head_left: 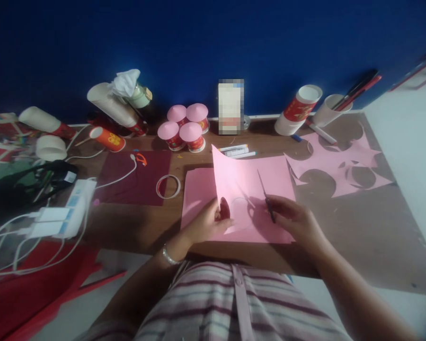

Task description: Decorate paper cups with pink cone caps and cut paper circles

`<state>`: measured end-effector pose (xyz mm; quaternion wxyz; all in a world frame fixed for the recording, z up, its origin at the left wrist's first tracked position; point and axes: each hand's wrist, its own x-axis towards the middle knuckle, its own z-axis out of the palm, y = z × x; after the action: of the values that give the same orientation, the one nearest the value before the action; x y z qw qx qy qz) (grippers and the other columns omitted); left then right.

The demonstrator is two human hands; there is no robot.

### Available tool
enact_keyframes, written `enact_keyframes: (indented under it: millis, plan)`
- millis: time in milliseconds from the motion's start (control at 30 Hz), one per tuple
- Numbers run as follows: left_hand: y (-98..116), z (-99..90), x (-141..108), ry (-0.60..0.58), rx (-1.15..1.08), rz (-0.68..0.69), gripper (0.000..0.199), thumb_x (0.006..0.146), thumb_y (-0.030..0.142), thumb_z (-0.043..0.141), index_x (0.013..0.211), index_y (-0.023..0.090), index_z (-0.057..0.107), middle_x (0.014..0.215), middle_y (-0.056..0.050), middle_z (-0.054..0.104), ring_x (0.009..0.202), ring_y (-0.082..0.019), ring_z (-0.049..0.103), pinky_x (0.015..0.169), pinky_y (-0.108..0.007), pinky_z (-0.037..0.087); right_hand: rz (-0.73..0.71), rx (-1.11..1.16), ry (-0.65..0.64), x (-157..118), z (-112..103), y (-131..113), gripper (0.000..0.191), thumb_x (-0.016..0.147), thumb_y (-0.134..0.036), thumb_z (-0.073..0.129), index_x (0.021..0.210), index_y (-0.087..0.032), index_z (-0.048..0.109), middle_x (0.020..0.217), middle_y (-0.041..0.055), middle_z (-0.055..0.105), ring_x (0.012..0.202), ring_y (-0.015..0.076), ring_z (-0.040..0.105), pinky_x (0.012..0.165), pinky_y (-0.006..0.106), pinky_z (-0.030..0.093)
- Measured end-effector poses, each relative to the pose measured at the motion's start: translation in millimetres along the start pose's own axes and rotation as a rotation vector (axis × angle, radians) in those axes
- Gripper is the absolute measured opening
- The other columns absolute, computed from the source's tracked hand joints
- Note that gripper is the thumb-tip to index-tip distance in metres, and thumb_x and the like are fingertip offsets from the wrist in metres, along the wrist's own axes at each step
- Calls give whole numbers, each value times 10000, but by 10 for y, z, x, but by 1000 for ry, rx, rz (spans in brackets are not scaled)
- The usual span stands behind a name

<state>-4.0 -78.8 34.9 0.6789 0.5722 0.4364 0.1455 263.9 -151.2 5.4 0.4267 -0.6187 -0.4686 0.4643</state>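
Observation:
My left hand (216,220) grips the left edge of a pink paper sheet (248,177), thumb on top, and that edge curls upward. A faint round outline shows on the sheet beside my thumb. In my right hand (289,213) is a pair of black-handled scissors (269,206), its blades pointing up and away over the paper. Whether the blades touch the sheet, I cannot tell. Beneath lies more pink paper (195,189), flat on the wooden table (135,227).
Several small red cups with pink cone tops (190,132) stand at the back. Pink cut-out scraps (341,161) lie right, near a pen cup (332,111). Markers (237,151), a tape roll (168,186), a dark red sheet (128,184) and a power strip (78,208) also surround the workspace.

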Motion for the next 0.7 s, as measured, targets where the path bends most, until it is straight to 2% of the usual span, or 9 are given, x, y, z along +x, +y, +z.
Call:
enact_keyframes:
  millis: [67,133,200,300,433,567,633,700]
  plan:
    - [23,33,71,65,110,-65,386,809,503,758,759,219,501,551,59,519,532,-119,488,572,-259,391,52,111,-14,25,-11,-12,360,766,-263,775,1124,-226,769,1065,71,813,981,251,776,890,389,638]
    - [60,46,155,81,238,-102,494,844,560,693,582,224,443,441,57,424,476,-119,433,556,-277,350,80,182,-14,49,-29,-21,369,754,-290,810,1116,-232,770,1029,70,818,958,249,778,871,391,641]
    - [105,55,235,95,314,-118,630,851,610,653,458,232,338,404,56,320,452,-105,357,540,-288,306,99,222,-7,64,-48,-17,375,753,-307,827,1118,-241,770,1010,68,818,932,243,777,849,388,641]
    - [160,83,324,141,309,-127,695,821,656,656,430,234,265,415,64,253,459,-90,272,520,-287,269,110,255,-6,59,-64,18,354,771,-329,827,1113,-256,775,1003,63,814,898,231,770,804,369,636]
    - [201,136,364,166,272,-155,707,846,673,612,400,239,277,380,60,254,426,-89,287,520,-282,316,83,313,35,-11,-53,35,326,798,-335,828,1117,-289,780,918,44,799,826,210,753,723,334,624]
    - [225,156,272,197,266,-209,722,860,693,568,357,245,310,349,44,280,389,-97,334,547,-281,395,-5,475,116,-164,-32,-133,327,785,-356,867,1098,-311,785,903,38,787,771,197,740,657,321,613]
    - [211,133,136,291,280,-229,708,885,667,545,351,239,367,351,25,335,393,-112,403,564,-278,433,-68,577,104,-255,-28,-265,339,766,-348,894,1087,-335,788,894,26,791,766,176,740,668,294,609]
    - [164,79,-63,450,335,-243,648,914,604,536,394,221,486,380,2,426,418,-134,487,558,-267,450,-89,659,34,-331,-20,-377,322,780,-351,888,1085,-368,789,885,22,794,759,168,736,631,266,590]
